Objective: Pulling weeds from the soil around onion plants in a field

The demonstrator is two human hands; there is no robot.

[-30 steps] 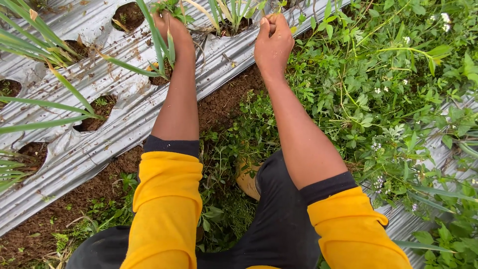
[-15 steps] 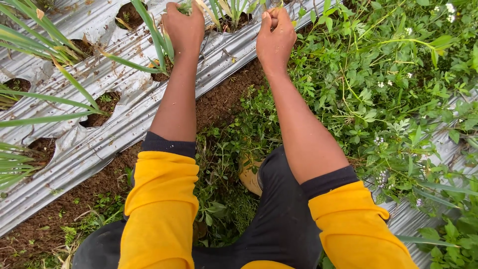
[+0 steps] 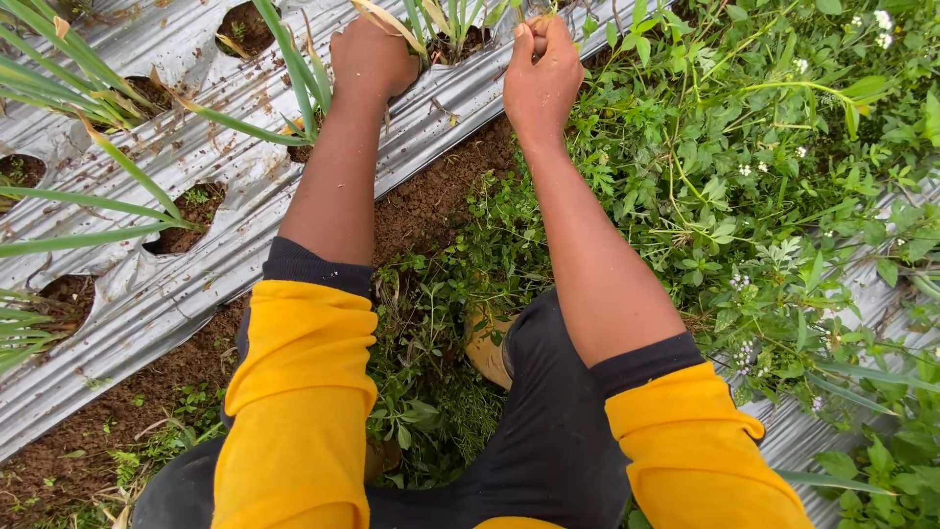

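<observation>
Two hands work at the bed's edge in the head view. Left hand (image 3: 372,57) is fisted among green leaves (image 3: 294,69) over silver mulch (image 3: 127,284); its hold is hidden. Right hand (image 3: 541,78) pinches a stalk (image 3: 537,20) closed, weeds (image 3: 744,186) just right.

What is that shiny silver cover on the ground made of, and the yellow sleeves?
The silver cover looks like thin plastic sheeting with a shiny metallic finish: it wrinkles, glints, and has round holes cut for the plants. The yellow sleeves look like soft, matte knit fabric, since they fold and bunch at the cuffs. Exact fibres can't be told.
</observation>
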